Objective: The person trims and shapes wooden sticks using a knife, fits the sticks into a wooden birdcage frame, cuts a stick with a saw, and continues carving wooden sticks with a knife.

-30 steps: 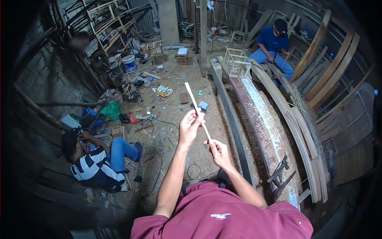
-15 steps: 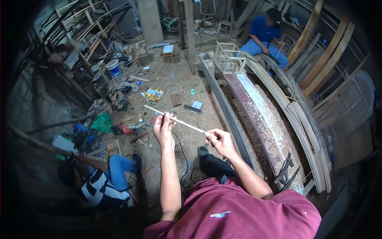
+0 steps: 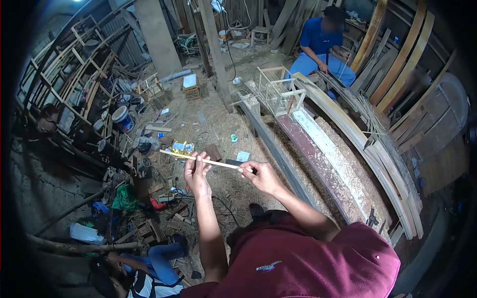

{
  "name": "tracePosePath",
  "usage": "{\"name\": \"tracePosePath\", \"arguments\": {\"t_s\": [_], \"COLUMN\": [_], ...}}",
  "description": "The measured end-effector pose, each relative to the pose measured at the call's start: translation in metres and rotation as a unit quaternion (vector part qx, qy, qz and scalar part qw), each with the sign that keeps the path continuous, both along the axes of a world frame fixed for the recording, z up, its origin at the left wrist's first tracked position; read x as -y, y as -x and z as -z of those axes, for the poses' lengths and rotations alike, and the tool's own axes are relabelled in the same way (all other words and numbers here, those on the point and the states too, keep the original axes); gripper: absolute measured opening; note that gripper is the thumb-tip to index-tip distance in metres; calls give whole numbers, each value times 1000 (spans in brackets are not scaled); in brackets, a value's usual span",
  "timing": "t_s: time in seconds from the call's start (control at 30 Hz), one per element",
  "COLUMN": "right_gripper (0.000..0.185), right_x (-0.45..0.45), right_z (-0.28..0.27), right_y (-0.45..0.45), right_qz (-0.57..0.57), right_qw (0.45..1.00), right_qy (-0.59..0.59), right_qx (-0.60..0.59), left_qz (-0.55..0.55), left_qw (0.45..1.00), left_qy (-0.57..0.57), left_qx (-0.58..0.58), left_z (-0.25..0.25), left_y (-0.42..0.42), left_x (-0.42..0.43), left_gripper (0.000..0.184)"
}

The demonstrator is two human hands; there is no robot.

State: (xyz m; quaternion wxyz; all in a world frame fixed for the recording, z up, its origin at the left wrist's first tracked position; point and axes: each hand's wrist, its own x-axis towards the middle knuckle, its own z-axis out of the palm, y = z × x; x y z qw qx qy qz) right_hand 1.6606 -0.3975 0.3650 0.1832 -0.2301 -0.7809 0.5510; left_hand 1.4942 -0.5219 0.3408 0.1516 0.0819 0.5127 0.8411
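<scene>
A thin, pale wooden stick (image 3: pixel 218 163) stretches between my two hands above the littered floor. My left hand (image 3: pixel 198 175) grips it near the middle, fingers closed around it, with the far end poking out to the left. At the right end, my right hand (image 3: pixel 260 176) pinches the stick between thumb and fingers. Below and beyond the stick lie a yellow foil packet (image 3: pixel 180 149), a brown wood block (image 3: pixel 212 152) and a dark flat piece (image 3: pixel 233 162), partly behind my right hand.
A long workbench (image 3: pixel 323 164) covered in shavings runs along my right, with a small wooden frame (image 3: pixel 283 92) at its far end. One person in blue (image 3: pixel 320 42) sits beyond it; another person (image 3: pixel 149 278) sits low at left. A post (image 3: pixel 214 54) stands ahead.
My view has shifted and tilted. Both hands and the stick now appear a little lower and further left in view, with the stick lying more level. Both hands still hold it.
</scene>
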Motion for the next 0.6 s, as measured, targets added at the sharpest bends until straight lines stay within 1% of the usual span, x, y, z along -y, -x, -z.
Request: {"name": "tracePosePath", "arguments": {"t_s": [0.03, 0.07, 0.17, 0.2, 0.3, 0.33, 0.43, 0.47, 0.5, 0.57, 0.6], "right_gripper": [16, 16, 16, 16, 19, 21, 20, 18, 17, 20, 21], "right_x": [-5, -10, -19, -21, -29, -32, -43, -48, -51, -53, -55], "right_z": [0, 13, 20, 22, 33, 34, 46, 65, 56, 77, 75], "right_y": [12, 24, 54, 64, 91, 100, 138, 156, 172, 214, 235], "right_qz": [1, -9, -12, -17, -19, -22, -29, -38, -56, -52, -66], "right_qw": [1000, 999, 1000, 998, 1000, 999, 999, 999, 998, 996, 997], "right_qy": [0, 20, 3, 26, 5, 22, -26, -12, 34, -10, -7], "right_qx": [13, -50, -28, -49, -16, -12, 2, -21, 0, -76, -40], "left_qz": [-4, -5, -17, -23, -28, -30, -33, -42, -48, -54, -63], "left_qw": [1000, 1000, 1000, 1000, 999, 999, 998, 997, 996, 995, 993], "left_qy": [0, -6, 5, 7, 15, 18, 28, 41, 47, 55, 57], "left_qx": [-5, 1, 10, 10, 11, 16, 43, 54, 51, 68, 78], "left_z": [-2, 1, 7, 9, 13, 16, 28, 31, 37, 44, 51], "left_y": [4, 12, 42, 53, 84, 94, 122, 133, 146, 176, 199], "left_x": [-6, -11, -21, -25, -32, -34, -42, -46, -50, -54, -54], "left_gripper": [32, 35, 35, 34, 33, 31, 29, 28, 26, 23, 19]}}
